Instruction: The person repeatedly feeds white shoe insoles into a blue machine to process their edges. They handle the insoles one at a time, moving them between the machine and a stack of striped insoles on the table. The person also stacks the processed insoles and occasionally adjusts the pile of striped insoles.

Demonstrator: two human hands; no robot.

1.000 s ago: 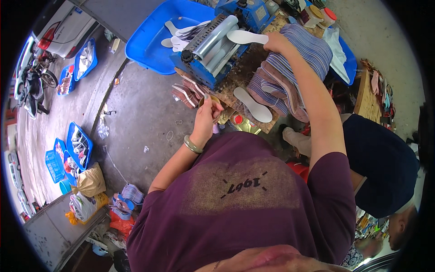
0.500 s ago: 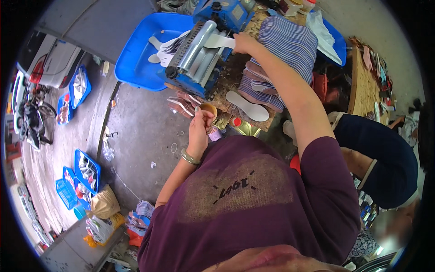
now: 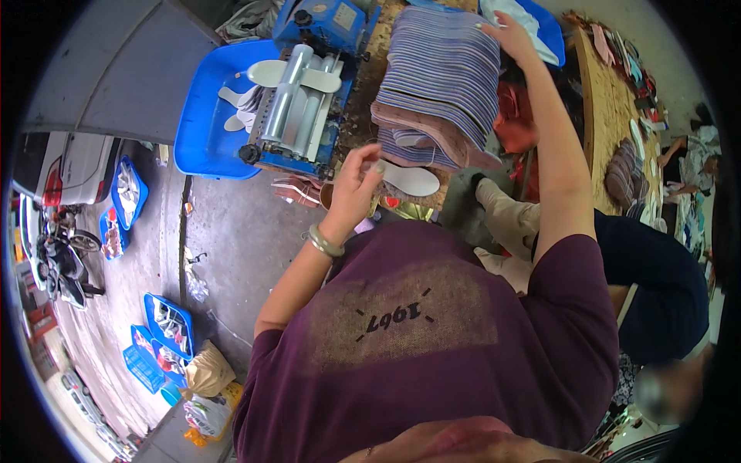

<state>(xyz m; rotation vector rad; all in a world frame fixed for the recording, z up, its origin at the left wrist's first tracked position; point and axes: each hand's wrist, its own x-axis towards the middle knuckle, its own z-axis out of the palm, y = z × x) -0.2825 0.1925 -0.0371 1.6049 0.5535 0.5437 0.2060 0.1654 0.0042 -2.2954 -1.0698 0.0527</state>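
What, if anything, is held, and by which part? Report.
The right hand, open by the striped stack, holds nothing visible. The left hand is at the left end of the nearer white insole; whether it grips it cannot be told.

Even, bright light, glare on metal rollers (image 3: 286, 108); fisheye edges bend, lower right seemingly blurred.

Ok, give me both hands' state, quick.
Left hand: partly curled by the white insole; whether gripping, cannot tell.
Right hand: open, nothing visibly held, near the striped stack.
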